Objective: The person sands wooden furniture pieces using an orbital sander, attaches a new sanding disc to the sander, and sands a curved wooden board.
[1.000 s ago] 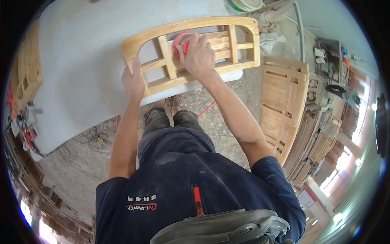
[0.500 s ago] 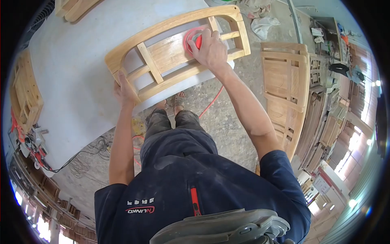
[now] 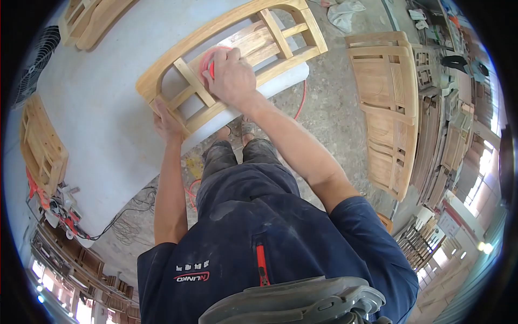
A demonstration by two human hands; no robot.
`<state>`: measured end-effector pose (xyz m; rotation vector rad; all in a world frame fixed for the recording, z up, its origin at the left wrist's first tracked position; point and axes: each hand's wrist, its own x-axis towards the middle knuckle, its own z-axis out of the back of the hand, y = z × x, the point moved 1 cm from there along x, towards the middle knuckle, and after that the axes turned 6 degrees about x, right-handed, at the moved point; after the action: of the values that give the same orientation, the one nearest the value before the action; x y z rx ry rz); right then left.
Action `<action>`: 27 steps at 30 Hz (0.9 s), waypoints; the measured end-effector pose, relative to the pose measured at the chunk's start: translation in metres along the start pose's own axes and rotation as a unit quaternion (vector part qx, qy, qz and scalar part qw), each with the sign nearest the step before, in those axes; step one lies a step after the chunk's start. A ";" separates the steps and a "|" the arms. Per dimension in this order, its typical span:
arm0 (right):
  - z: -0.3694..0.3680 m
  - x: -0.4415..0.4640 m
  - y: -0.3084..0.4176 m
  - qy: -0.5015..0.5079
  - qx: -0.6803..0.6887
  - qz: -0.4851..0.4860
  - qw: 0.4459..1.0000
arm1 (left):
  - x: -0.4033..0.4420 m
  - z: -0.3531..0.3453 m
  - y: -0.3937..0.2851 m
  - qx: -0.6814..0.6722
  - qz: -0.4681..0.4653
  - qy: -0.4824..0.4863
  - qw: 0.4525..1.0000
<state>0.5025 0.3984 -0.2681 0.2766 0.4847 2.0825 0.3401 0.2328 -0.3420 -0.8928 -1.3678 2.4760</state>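
Note:
A curved wooden frame (image 3: 291,61) with slats and a flat middle panel (image 3: 253,42) lies tilted across the white-topped table (image 3: 97,119). My left hand (image 3: 168,120) is closed around the frame's near left corner. Under my right hand (image 3: 232,78) is a round red sander (image 3: 211,68), pressed to the left part of the panel near a slat. My fingers wrap over its top and hide much of it. A red hose (image 3: 302,100) hangs beyond the table's right edge.
More wooden frames lie at the table's far left (image 3: 94,21) and left side (image 3: 43,143). Stacked wooden panels (image 3: 386,108) stand on the right. A fan (image 3: 40,65) is at the far left, and loose cables (image 3: 129,221) lie on the floor.
My right hand has slid the sander leftward along the panel, from near its right end to its left part. My left hand keeps hold of the corner. The whole view has shifted slightly.

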 end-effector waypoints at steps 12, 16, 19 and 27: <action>0.037 0.035 -0.056 0.002 -0.015 -0.049 0.999 | 0.001 0.004 0.019 0.196 -0.104 -0.099 0.970; 0.017 0.023 -0.003 0.054 -0.036 -0.002 0.998 | -0.002 0.005 0.006 0.167 -0.084 -0.074 0.979; 0.003 0.022 0.014 0.030 -0.019 0.030 0.999 | -0.001 0.005 0.011 0.163 -0.099 -0.078 0.979; 0.042 0.057 -0.048 -0.048 -0.092 -0.066 0.992 | -0.004 0.007 0.006 0.142 -0.089 -0.062 0.984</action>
<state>0.5251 0.4793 -0.2518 0.2287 0.2442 1.9597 0.3399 0.2231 -0.3424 -0.5376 -1.0388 2.5341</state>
